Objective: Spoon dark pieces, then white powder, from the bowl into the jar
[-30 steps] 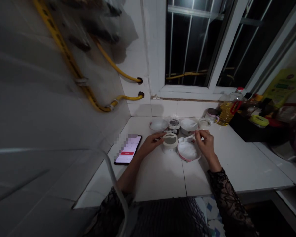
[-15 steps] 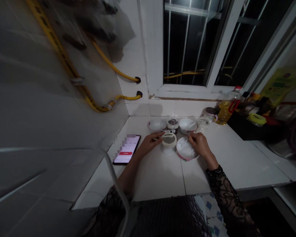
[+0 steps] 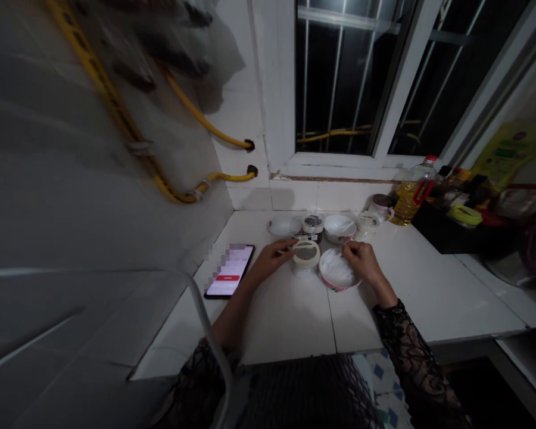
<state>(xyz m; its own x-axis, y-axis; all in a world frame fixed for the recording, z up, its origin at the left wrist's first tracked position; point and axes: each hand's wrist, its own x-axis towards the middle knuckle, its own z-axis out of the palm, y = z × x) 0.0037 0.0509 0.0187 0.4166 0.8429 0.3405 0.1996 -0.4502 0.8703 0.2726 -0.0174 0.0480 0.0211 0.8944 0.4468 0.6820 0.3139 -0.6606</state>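
Note:
My left hand point(image 3: 274, 260) is at the left side of a round jar point(image 3: 306, 255) with a pale rim, its thumb and fingertips on the raised clear lid point(image 3: 304, 229). Just right of the jar is a bowl point(image 3: 338, 269) with a pink patterned outside and white contents. My right hand point(image 3: 361, 260) is closed in a pinch over the right rim of this bowl; what the fingers grip is too small to make out. Behind stand a dark-filled jar point(image 3: 313, 224), a white bowl with a spoon point(image 3: 340, 229) and another pale jar point(image 3: 367, 224).
A lit phone point(image 3: 230, 271) lies on the counter at the left. A shallow dish point(image 3: 282, 226) is near the back wall. Toward the right are a mug point(image 3: 381, 207), an oil bottle point(image 3: 408, 196), a yellow-green lidded container point(image 3: 465, 216) and a metal pot point(image 3: 509, 256).
My right hand has shifted very slightly over the bowl's rim. My left hand stays at the jar.

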